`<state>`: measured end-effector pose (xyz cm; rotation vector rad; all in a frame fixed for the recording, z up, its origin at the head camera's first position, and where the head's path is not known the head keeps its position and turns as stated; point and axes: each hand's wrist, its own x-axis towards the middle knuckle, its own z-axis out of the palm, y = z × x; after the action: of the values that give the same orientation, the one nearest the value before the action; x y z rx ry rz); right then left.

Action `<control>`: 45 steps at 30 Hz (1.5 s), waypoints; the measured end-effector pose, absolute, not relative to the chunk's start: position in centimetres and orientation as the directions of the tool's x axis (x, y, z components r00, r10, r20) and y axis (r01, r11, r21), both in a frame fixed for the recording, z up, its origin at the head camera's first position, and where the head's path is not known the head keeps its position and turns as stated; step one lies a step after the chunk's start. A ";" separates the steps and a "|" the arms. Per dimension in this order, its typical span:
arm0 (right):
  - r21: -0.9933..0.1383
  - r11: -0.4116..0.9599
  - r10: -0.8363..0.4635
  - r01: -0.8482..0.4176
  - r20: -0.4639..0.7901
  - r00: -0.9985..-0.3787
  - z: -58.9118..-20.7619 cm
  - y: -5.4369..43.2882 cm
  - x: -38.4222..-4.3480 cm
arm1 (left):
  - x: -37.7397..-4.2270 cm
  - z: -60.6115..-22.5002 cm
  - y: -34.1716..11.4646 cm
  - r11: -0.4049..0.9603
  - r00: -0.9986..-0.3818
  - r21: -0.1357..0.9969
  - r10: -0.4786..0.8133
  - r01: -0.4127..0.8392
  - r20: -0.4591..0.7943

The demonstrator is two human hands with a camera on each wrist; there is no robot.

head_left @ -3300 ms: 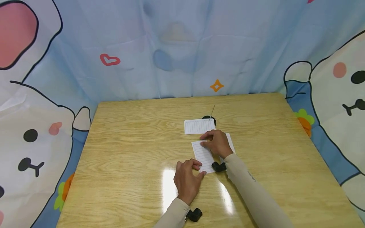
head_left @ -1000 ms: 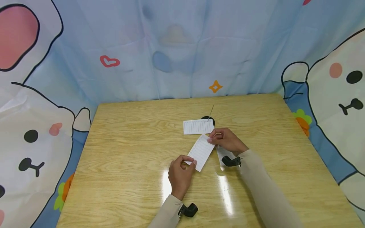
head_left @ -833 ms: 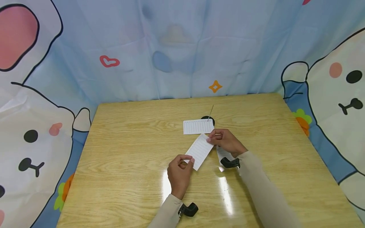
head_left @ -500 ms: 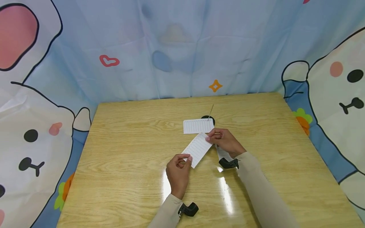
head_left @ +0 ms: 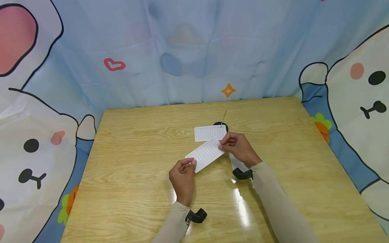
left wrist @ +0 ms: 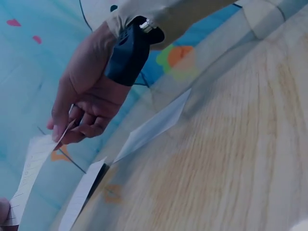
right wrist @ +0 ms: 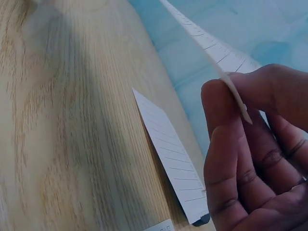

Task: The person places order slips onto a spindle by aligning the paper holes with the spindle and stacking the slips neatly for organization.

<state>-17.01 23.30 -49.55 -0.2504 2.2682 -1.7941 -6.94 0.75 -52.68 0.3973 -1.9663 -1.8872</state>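
Backdrop: pale-blue curtain [head_left: 136,30] with white cartoon animals at both sides; we also see a red heart and an orange star printed on it.
Ruled white card [head_left: 206,156]: held above the table in front of us; some three seconds ago it lay on the wood, and since half a second ago its left end has swung further left, so it slants less steeply.
Left hand [head_left: 182,180]: thumb and index finger pinch the card's lower left end; we see this hand further left than before.
Right hand [head_left: 238,148]: thumb and forefinger pinch the upper right end, other fingers curled.
Rear card [head_left: 209,133]: stays put, partly covering a black disc [head_left: 218,123], with a thin rod [head_left: 224,117] rising at its right end.
Third card [head_left: 237,163]: on the tabletop, partly hidden by our right wrist.
Table [head_left: 136,162]: light wood grain, glossy, with bright reflections near us.
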 end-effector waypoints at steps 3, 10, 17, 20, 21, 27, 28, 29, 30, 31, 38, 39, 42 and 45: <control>-0.977 0.212 -0.282 -0.018 -0.043 -0.958 -49.4 23.2 -16.9 | -7.3 -52.5 0.5 0.054 -0.886 0.996 -0.455 0.074 0.090; -0.968 0.241 -0.298 -0.069 -0.006 -0.955 -48.9 23.4 -16.6 | -8.0 -51.9 -0.1 0.050 -0.884 0.995 -0.458 0.087 0.100; -0.974 0.216 -0.261 -0.074 0.016 -0.965 -48.3 23.6 -16.4 | -8.8 -51.3 -0.5 0.066 -0.886 0.994 -0.450 0.092 0.112; -0.977 0.199 -0.242 -0.074 0.024 -0.970 -48.2 23.6 -16.5 | -9.2 -51.0 -0.5 0.074 -0.892 0.993 -0.436 0.097 0.119; -0.978 0.193 -0.234 -0.075 0.029 -0.972 -48.1 23.6 -16.5 | -9.4 -50.9 -0.6 0.076 -0.895 0.992 -0.430 0.098 0.121; -0.983 0.154 -0.183 -0.101 0.072 -0.980 -47.6 23.6 -16.8 | -10.6 -50.3 -0.9 0.084 -0.918 0.990 -0.372 0.114 0.138; -0.983 0.148 -0.175 -0.105 0.078 -0.982 -47.5 23.6 -16.8 | -10.8 -50.2 -0.9 0.087 -0.921 0.989 -0.363 0.117 0.140; -0.984 0.141 -0.165 -0.105 0.081 -0.983 -47.4 23.5 -16.9 | -11.1 -50.0 -0.9 0.092 -0.923 0.988 -0.355 0.122 0.147; -0.986 0.134 -0.154 -0.104 0.083 -0.985 -47.2 23.5 -16.9 | -11.3 -49.8 -1.0 0.098 -0.925 0.987 -0.348 0.126 0.153; -0.987 0.127 -0.146 -0.101 0.082 -0.986 -47.1 23.5 -17.0 | -11.6 -49.6 -1.0 0.104 -0.926 0.986 -0.342 0.131 0.159; -0.988 0.112 -0.072 -0.105 0.097 -0.993 -46.4 23.5 -17.7 | -13.4 -48.2 -1.3 0.149 -0.930 0.969 -0.283 0.198 0.233; -0.988 0.110 -0.061 -0.110 0.103 -0.993 -46.3 23.5 -17.8 | -13.6 -48.0 -1.3 0.151 -0.931 0.967 -0.275 0.206 0.241; -0.986 0.106 -0.035 -0.126 0.123 -0.992 -46.1 23.6 -18.0 | -14.3 -47.5 -1.3 0.157 -0.932 0.962 -0.254 0.223 0.258; -0.987 0.092 -0.009 -0.133 0.133 -0.991 -45.8 23.6 -18.2 | -14.9 -47.1 -1.2 0.161 -0.934 0.960 -0.240 0.231 0.265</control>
<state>-18.23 23.61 -45.84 -0.1560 2.3874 -2.1766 -14.95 -1.24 -47.14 0.0089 -2.0891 -1.8284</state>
